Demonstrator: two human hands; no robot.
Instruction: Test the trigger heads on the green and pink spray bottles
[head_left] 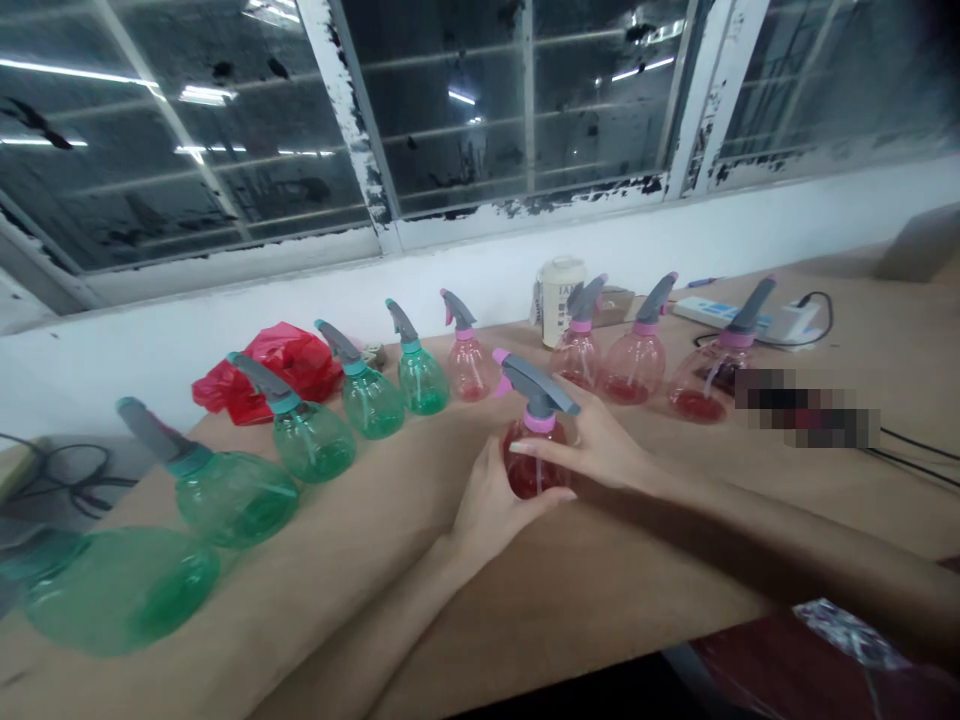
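A pink spray bottle [534,465] with a grey trigger head and pink collar stands upright between my hands, its nozzle pointing left. My left hand [487,505] wraps round its lower left side, thumb and fingers curved about the body. From the right, my right hand [600,445] grips the upper body just below the collar. Behind it is another pink spray bottle [471,365]. More pink ones, including one spray bottle [634,365], stand to the right. Several green spray bottles [313,445] curve away along the left side.
A red plastic bag [281,365] lies behind the green bottles. A pale labelled canister [561,300] stands near the wall. On the right are a power strip [720,312], a white charger [795,325] and cables. The table's front edge [600,655] runs below my forearms.
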